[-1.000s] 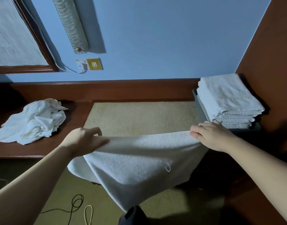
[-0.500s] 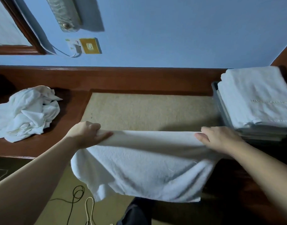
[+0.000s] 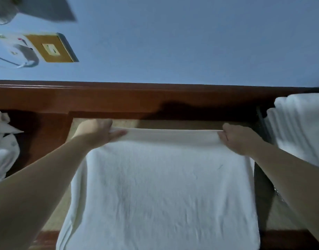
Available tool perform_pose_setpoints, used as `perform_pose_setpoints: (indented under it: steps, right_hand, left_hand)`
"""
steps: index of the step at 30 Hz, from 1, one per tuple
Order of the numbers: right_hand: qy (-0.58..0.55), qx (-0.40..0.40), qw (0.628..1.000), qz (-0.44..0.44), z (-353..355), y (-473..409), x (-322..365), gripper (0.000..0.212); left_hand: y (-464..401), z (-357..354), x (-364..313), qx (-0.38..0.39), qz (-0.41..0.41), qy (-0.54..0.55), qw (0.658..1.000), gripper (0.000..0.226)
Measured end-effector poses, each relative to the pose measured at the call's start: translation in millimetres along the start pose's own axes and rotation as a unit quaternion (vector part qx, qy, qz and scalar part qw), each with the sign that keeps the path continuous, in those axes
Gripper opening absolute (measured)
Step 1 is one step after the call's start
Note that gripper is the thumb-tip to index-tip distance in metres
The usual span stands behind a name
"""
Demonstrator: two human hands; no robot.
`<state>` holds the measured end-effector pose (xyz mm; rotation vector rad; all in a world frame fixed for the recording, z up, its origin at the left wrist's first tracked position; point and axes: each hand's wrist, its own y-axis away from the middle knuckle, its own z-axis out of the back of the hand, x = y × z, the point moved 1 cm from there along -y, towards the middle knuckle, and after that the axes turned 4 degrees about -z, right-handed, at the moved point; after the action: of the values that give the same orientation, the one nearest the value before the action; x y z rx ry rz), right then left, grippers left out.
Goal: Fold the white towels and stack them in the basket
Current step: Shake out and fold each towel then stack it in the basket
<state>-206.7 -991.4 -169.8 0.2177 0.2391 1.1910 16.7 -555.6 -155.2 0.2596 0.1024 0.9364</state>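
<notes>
Having been carried forward from the desk's near edge, the white towel (image 3: 164,186) is now laid flat on the desk (image 3: 52,127), its far fold pinched by the left hand (image 3: 97,131) and right hand (image 3: 236,139), so folding can proceed beside the stacked basket (image 3: 261,120).

Two hands (image 3: 95,131) (image 3: 235,138), one spread towel (image 3: 164,186), one folded stack (image 3: 303,127), one crumpled heap (image 3: 1,150)

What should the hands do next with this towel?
Probably lower the held edge flat onto the tan mat. The left hand and right hand each grip a far corner of the white towel, which is stretched taut and already draped over the mat.
</notes>
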Motion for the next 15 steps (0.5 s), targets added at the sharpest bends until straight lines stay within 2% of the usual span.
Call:
perform_pose_setpoints:
  steps: [5, 9, 11, 15]
  right_hand:
    - [0.001, 0.042, 0.998, -0.046, -48.9, -53.1, 1.5, 0.038]
    - [-0.019, 0.099, 0.994, -0.052, -76.8, -84.2, 3.6, 0.045]
    - [-0.011, 0.075, 0.997, -0.032, -83.9, -101.2, 2.8, 0.054]
    - [0.018, -0.056, 0.998, 0.013, -86.2, -139.1, -2.9, 0.063]
  left_hand:
    - [-51.7, -43.5, 9.3, 0.032, -0.062, 0.022, 0.997, 0.06]
    - [-72.4, -86.5, 11.4, 0.045, -0.035, 0.03, 0.998, 0.056]
    - [-81.0, -101.3, 15.5, 0.033, -0.009, 0.036, 0.999, 0.054]
    - [-112.6, -106.0, 25.2, -0.041, 0.026, 0.056, 0.997, 0.045]
